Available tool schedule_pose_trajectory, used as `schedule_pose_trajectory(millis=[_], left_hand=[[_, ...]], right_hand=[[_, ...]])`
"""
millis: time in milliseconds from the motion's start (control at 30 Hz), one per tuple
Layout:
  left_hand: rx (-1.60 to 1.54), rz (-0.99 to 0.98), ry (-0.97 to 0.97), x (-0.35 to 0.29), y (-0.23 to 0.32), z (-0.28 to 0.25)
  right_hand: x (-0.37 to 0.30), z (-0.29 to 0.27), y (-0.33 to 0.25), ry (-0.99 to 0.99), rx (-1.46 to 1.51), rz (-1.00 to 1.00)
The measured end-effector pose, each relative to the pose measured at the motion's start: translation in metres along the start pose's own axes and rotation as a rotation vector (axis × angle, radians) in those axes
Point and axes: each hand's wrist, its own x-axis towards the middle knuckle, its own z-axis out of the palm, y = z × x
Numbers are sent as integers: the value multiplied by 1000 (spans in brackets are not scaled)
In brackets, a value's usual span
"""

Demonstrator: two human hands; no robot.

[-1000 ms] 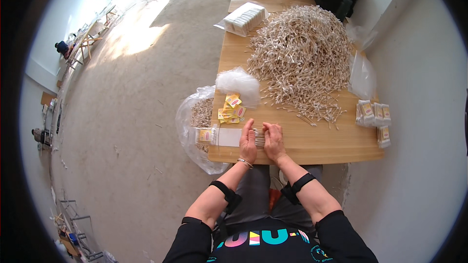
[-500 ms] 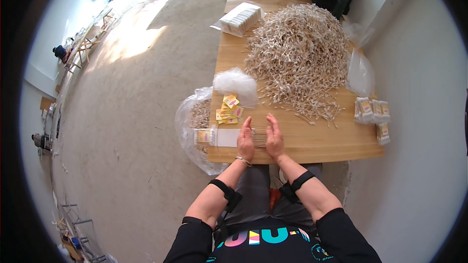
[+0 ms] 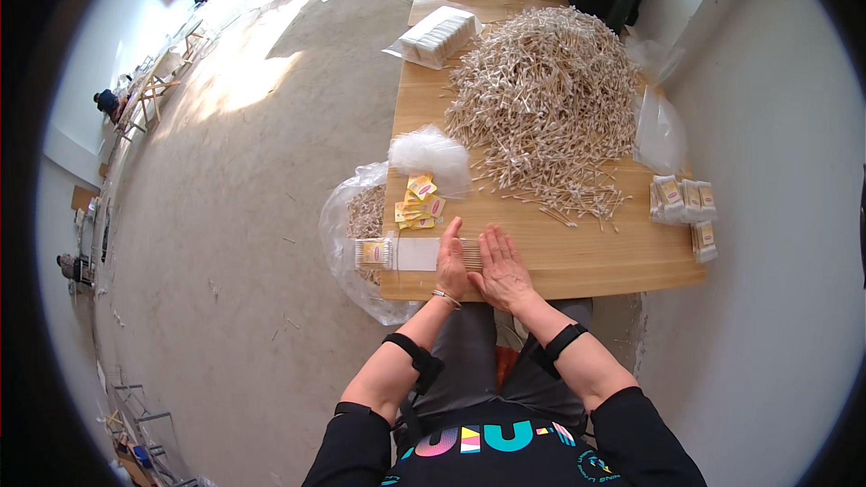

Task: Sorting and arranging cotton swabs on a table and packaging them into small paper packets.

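A row of cotton swabs lies side by side on the table near its front edge, between my two hands. My left hand stands on its edge at the left end of the row, fingers stretched out. From the right, my right hand leans over the row with its fingers straight and together, covering part of it. Left of my left hand lies a flat whitish sleeve. A clear pack of cotton swabs with a yellow card adjoins it at the table's left edge.
A large heap of loose cotton swabs covers the table's middle. Yellow cards and clear bags lie at left; filled packs at right. Beside the table hangs a plastic bag of swabs. A wall stands close right.
My right hand has turned from upright on its edge to slanting over the swabs, its fingers now nearer my left hand. The left hand stays almost in place. The view has shifted slightly.
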Motion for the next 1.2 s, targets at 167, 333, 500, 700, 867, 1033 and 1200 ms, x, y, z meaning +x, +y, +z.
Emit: schedule_pose_trajectory(millis=[167,333,500,700,867,1033,1200], left_hand=[[-277,-92,26,-2,-5,-1],[-357,-106,33,-3,-9,-2],[-174,-11,86,-10,-1,-7],[702,269,-191,-43,36,-42],[941,244,-361,-49,52,-40],[970,322,-374,-52,47,-40],[989,304,-366,-51,48,-38]], right_hand=[[-1,-1,-1,29,15,-17],[1,-6,-7,5,26,37],[1,-9,-8,-34,28,9],[0,-6,-3,-47,-4,24],[1,-4,-3,-68,-8,16],[0,2,-2,21,-1,7],[1,3,-2,9,23,11]])
